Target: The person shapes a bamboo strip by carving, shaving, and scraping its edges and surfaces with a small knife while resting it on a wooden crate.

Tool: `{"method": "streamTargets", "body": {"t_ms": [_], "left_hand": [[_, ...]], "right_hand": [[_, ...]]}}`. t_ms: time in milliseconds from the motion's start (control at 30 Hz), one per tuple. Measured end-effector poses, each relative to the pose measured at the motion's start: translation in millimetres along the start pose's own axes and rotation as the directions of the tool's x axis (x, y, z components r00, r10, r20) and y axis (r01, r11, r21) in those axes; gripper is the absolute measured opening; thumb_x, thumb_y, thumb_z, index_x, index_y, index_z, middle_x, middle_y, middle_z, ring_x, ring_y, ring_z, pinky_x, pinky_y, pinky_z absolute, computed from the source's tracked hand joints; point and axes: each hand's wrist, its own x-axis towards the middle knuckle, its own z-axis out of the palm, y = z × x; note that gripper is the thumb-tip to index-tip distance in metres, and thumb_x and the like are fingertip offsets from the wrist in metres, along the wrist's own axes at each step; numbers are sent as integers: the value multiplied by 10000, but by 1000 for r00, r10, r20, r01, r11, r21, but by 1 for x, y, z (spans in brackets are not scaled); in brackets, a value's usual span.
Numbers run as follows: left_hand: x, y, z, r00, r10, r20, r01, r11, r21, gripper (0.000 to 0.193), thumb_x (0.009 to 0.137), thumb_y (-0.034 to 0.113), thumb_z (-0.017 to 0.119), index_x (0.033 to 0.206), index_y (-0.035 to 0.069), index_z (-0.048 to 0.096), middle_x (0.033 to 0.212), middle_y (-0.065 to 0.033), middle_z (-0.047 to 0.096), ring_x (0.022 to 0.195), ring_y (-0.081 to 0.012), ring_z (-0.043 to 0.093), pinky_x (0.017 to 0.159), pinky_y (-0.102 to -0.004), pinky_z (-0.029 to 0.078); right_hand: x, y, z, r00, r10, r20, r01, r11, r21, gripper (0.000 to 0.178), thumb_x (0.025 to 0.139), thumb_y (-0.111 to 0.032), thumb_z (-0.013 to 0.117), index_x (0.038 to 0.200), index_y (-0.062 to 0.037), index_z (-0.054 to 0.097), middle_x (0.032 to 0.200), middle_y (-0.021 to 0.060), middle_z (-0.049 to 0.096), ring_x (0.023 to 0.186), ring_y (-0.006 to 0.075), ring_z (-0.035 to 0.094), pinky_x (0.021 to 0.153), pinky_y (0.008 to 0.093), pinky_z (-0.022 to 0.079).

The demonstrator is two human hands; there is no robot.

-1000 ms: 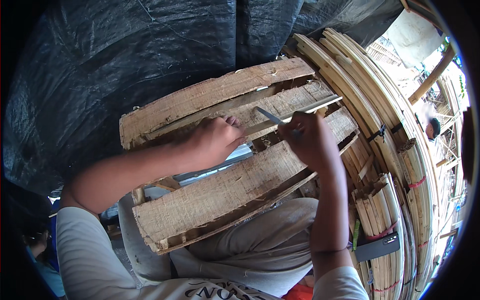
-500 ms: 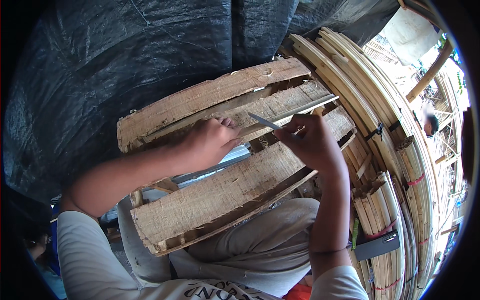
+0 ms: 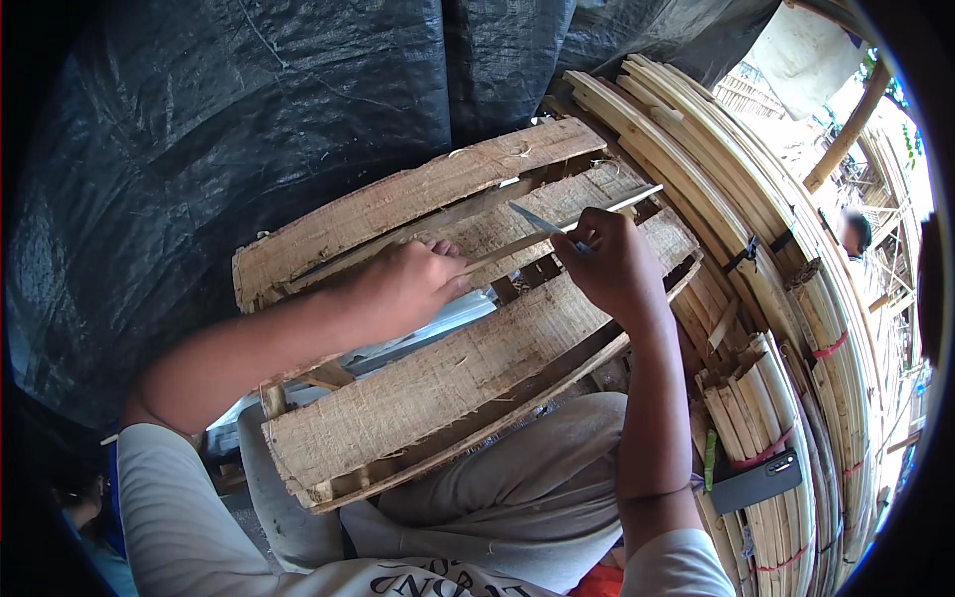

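Lying beyond the nearest rough, brown wooden plank [image 3: 438, 388], a thin, pale wooden strip [image 3: 512, 250] slants from near left to far right. The left hand [image 3: 413, 284] is closed around its near part, likely to keep it still. The right hand [image 3: 612, 259] is curled tight on a grey metal knife [image 3: 534, 219] pointing away and left, maybe so its edge crosses the strip. Behind hangs a black plastic sheet [image 3: 249, 129].

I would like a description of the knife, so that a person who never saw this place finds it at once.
Find the slatted bench in the middle, then the right hand above it. The knife sticks out of this hand toward the upper left. Unlike the long, pale strip near it, its visible part is short, grey and pointed.
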Motion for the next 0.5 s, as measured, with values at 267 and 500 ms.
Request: {"method": "streamTargets", "body": {"t_ms": [267,500], "left_hand": [[12,-12,-3,996,-9,87,19,993,-114,196,974,26,612,1114,-87,690,919,-332,683,1288,-395,560,1191,-450,387],[21,-11,-7,994,3,107,24,968,-250,275,966,2,609,1230,-58,659,1237,-323,633,1315,-363,540,1244,-449,281]], "right_hand": [[-1,-8,-6,996,10,-89,-11,1000,-7,244,861,-318,740,881,-76,721,687,148,702,694,341,717,654,433,549],[-19,-31,13,992,-119,-32,120,992,33,193,860,-284,731,859,-91,737,744,169,713,722,365,718,682,473,560]]}}
